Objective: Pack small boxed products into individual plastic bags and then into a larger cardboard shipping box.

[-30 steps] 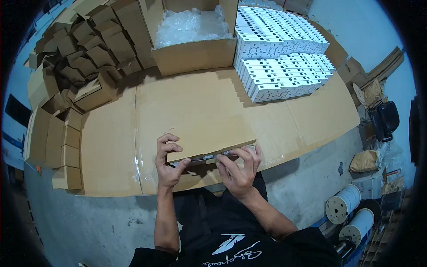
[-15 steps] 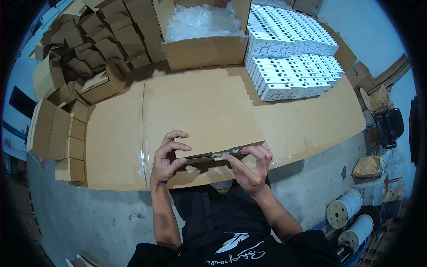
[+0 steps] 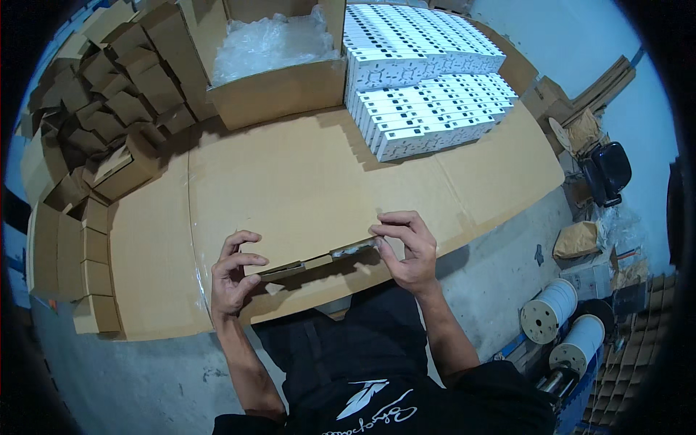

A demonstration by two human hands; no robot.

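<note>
A flat brown cardboard box [image 3: 303,265] lies near the front edge of the cardboard-covered table, its long side facing me. Clear plastic wrap [image 3: 353,250] shows in the gap on the right part of that side. My left hand [image 3: 235,279] grips the box's left end, thumb at the front edge and fingers curled over the top. At the right end, my right hand [image 3: 412,255] holds the corner between thumb and fingers. What lies deeper in the box is hidden.
A large open carton [image 3: 279,98] with bubble wrap [image 3: 274,45] stands at the back. Right of it are stacked white boxes [image 3: 428,130] in rows. Open brown boxes [image 3: 130,170] pile up on the left. Wire spools [image 3: 549,312] and a black chair [image 3: 607,170] stand off to the right.
My right hand has moved from the front opening to the box's right corner. The front side looks more closed over the plastic wrap. The whole view has shifted and turned slightly.
</note>
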